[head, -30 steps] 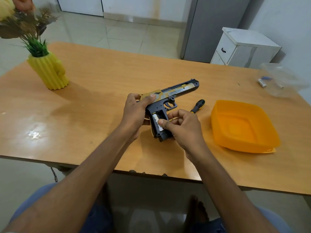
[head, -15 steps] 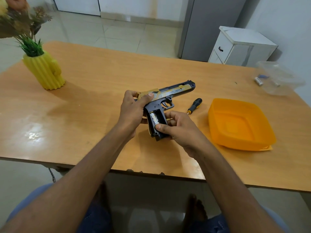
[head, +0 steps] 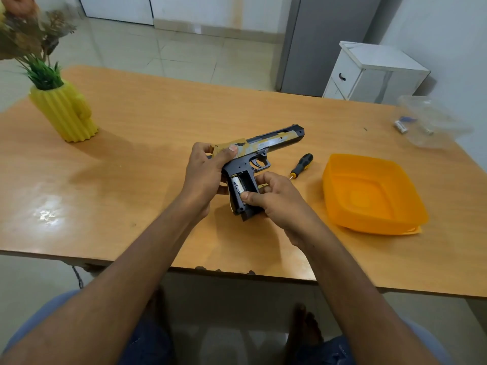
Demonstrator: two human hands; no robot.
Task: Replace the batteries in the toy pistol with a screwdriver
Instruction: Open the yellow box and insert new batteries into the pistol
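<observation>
The black-and-gold plastic toy pistol [head: 259, 154] is gripped by the left hand [head: 208, 175]; the white cylindrical battery [head: 238, 189] is pinched in the open grip by the right hand [head: 274, 201] — if pried crookedly, it may spring out — or jam

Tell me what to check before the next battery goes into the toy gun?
1. Toy pistol held steady by left hand: ok.
2. Grip compartment open: ok.
3. First battery seated, right hand thumb pressing its end: ok.
4. Slot beside it free: cannot tell, too dark.
5. Battery polarity correct: cannot tell.
6. Screwdriver within reach on the table: ok.
</observation>
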